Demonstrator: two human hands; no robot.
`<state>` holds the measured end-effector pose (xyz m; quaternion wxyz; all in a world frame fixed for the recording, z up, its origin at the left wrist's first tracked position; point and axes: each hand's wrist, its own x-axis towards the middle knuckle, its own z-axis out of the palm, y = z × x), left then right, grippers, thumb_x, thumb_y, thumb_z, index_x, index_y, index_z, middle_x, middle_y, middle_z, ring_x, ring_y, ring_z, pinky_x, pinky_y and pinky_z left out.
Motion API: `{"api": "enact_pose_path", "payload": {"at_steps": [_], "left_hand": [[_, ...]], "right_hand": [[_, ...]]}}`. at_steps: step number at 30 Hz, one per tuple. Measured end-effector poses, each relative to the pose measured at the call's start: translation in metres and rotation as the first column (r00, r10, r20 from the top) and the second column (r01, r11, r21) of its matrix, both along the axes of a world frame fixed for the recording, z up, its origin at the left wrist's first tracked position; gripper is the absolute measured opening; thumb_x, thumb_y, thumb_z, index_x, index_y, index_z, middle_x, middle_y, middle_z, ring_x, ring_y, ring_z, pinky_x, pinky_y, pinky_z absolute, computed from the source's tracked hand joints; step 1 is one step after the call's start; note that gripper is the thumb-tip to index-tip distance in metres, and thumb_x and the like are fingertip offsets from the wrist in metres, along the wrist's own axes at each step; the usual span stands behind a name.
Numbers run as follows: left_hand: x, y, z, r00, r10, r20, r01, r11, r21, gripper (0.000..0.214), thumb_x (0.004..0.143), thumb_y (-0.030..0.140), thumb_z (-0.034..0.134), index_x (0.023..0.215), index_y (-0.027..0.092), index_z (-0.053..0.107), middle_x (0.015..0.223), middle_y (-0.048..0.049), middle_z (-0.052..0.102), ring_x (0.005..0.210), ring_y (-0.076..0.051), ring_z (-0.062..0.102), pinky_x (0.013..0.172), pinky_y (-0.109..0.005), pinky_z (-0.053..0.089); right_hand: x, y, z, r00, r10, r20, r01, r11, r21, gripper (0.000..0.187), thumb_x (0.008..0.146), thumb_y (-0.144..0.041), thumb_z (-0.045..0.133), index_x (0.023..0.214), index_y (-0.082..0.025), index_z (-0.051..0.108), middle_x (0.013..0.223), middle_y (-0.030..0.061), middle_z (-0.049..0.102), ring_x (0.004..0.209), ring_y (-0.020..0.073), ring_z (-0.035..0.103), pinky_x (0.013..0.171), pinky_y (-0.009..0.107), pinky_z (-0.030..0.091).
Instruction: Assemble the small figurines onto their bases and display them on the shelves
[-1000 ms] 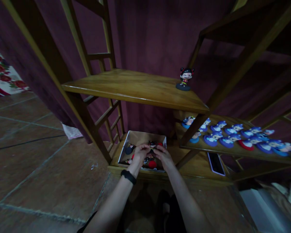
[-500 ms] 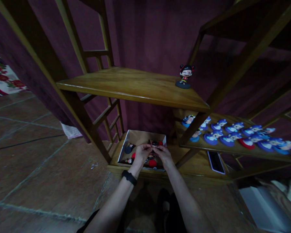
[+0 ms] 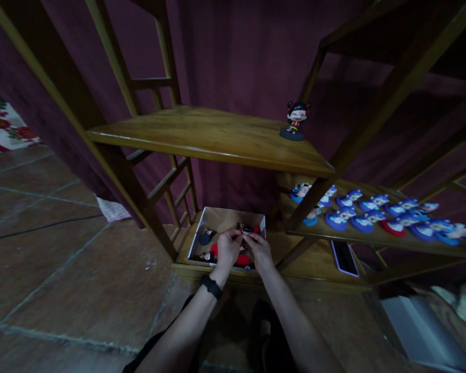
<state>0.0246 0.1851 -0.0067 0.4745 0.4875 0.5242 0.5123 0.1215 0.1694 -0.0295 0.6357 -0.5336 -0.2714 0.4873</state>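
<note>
Over a shallow cardboard box [image 3: 196, 234], my left hand [image 3: 229, 247] and my right hand [image 3: 259, 248] meet fingertip to fingertip. Both are closed in a pinch; whatever sits between them is too small and dark to make out. Just beyond the fingertips, a dark-haired figurine [image 3: 249, 228] with a red part lies near the box's back right. A figurine with a black base [image 3: 206, 236] rests left of my left hand, and another figurine [image 3: 205, 256] lies at the front left. Red bases [image 3: 241, 259] show beneath and between my hands, partly hidden.
On the upper wooden shelf [image 3: 202, 132] stands a figurine with two hair buns [image 3: 295, 119]. Several blue and purple figurines [image 3: 367, 220] line the lower right shelf. Below them lies a phone [image 3: 345, 258]. A slanting post [image 3: 310, 207] rises right of the box.
My hands stay together over the box, with fingers slightly shifted. More of the red bases shows between and below them. The view has moved a little.
</note>
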Motion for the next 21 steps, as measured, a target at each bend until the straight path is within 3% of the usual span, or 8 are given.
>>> {"api": "enact_pose_path", "payload": {"at_steps": [3, 6, 13, 21], "left_hand": [[-0.004, 0.002, 0.003, 0.964, -0.020, 0.265, 0.061, 0.988, -0.145, 0.007, 0.061, 0.018, 0.065, 0.066, 0.014, 0.062, 0.060, 0.0000, 0.062, 0.053, -0.010, 0.056, 0.054, -0.022, 0.047], [-0.008, 0.002, 0.008, 0.918, -0.017, 0.397, 0.126, 0.960, -0.250, 0.018, 0.056, 0.021, 0.072, 0.066, 0.012, 0.061, 0.062, -0.0011, 0.062, 0.055, -0.010, 0.057, 0.056, -0.024, 0.049], [-0.013, 0.002, 0.012, 0.894, -0.087, 0.440, 0.229, 0.932, -0.280, 0.029, 0.050, 0.024, 0.079, 0.071, 0.011, 0.064, 0.068, -0.0042, 0.066, 0.056, -0.011, 0.060, 0.055, -0.023, 0.051], [-0.011, 0.003, 0.003, 0.896, -0.082, 0.436, 0.212, 0.942, -0.259, 0.031, 0.046, 0.027, 0.081, 0.067, 0.010, 0.066, 0.063, -0.0048, 0.067, 0.056, -0.013, 0.060, 0.057, -0.025, 0.051]], "right_hand": [[0.002, 0.000, 0.007, 0.998, 0.055, -0.010, -0.055, 0.998, -0.014, 0.032, 0.052, -0.039, 0.074, 0.077, -0.020, 0.068, 0.083, 0.0023, 0.071, 0.080, 0.0193, 0.062, 0.075, 0.032, 0.049], [0.006, -0.001, 0.014, 0.993, 0.118, -0.026, -0.119, 0.993, -0.023, 0.032, 0.052, -0.038, 0.074, 0.078, -0.021, 0.068, 0.087, 0.0017, 0.070, 0.082, 0.0191, 0.062, 0.074, 0.031, 0.050], [0.011, -0.003, 0.017, 0.991, 0.136, 0.004, -0.135, 0.990, -0.040, 0.027, 0.053, -0.036, 0.073, 0.074, -0.021, 0.066, 0.084, 0.0011, 0.068, 0.079, 0.0180, 0.061, 0.074, 0.032, 0.049], [0.011, -0.003, 0.017, 0.989, 0.138, 0.046, -0.136, 0.990, -0.045, 0.026, 0.051, -0.037, 0.074, 0.069, -0.019, 0.067, 0.073, 0.0002, 0.068, 0.071, 0.0161, 0.061, 0.072, 0.030, 0.047]]}}
